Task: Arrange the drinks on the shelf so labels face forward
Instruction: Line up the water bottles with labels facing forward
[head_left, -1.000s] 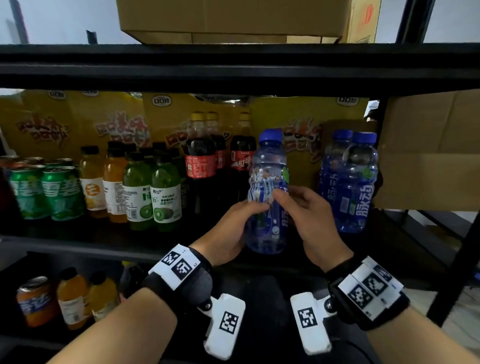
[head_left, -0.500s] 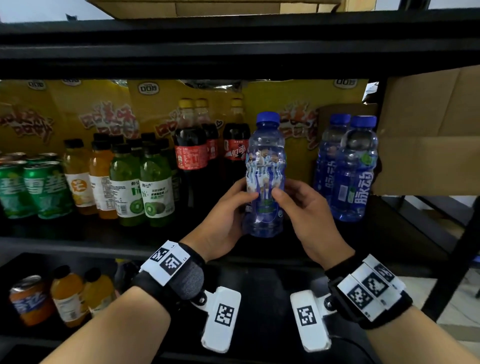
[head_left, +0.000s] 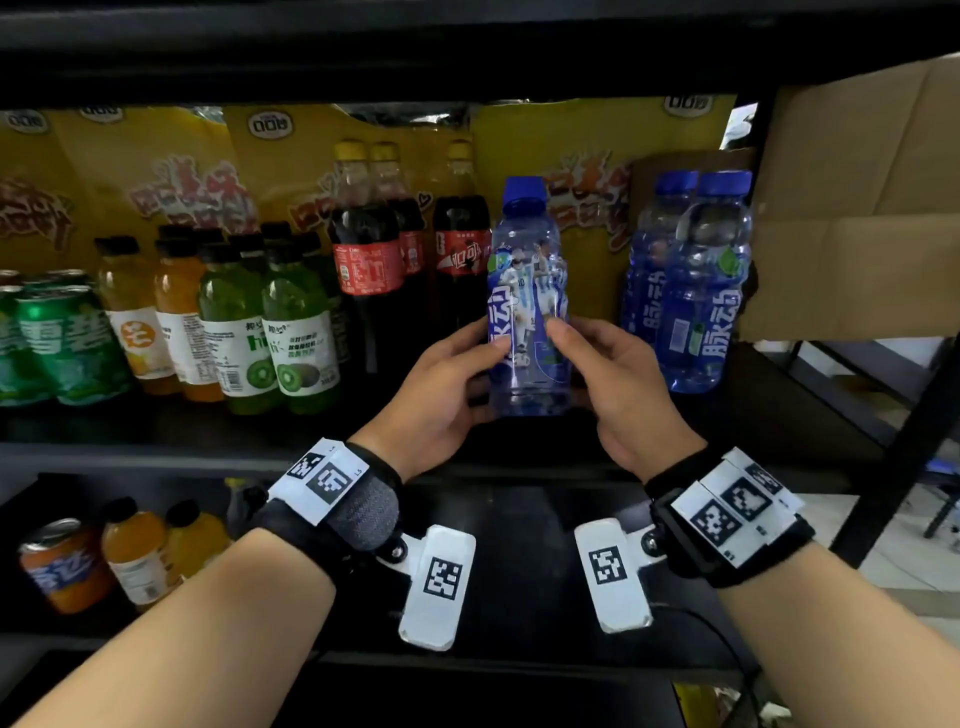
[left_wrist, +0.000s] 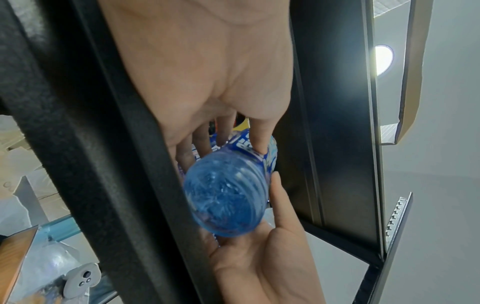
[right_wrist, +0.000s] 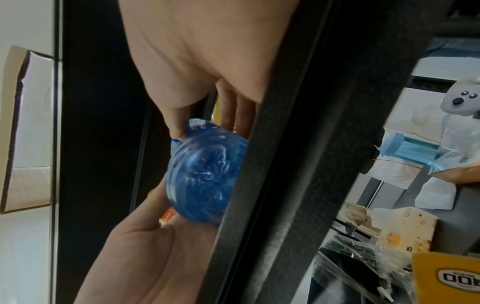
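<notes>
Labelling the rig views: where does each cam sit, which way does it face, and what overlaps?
Head: on the head, facing forward and down at the shelf; both forearms, left hand and right hand gripping the blue bottle.
Left wrist: looks up along the palm at the bottle's base.
Right wrist: same, mirrored, from the right palm.
Shared: both wrist views show the bottle base and both hands.

The blue bottle (head_left: 525, 296) has turned in both hands, its white lettering now showing.

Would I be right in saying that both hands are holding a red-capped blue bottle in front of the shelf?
Not quite: the bottle has a blue cap, as the head view shows. The left hand and right hand do both hold it in front of the shelf.
</notes>
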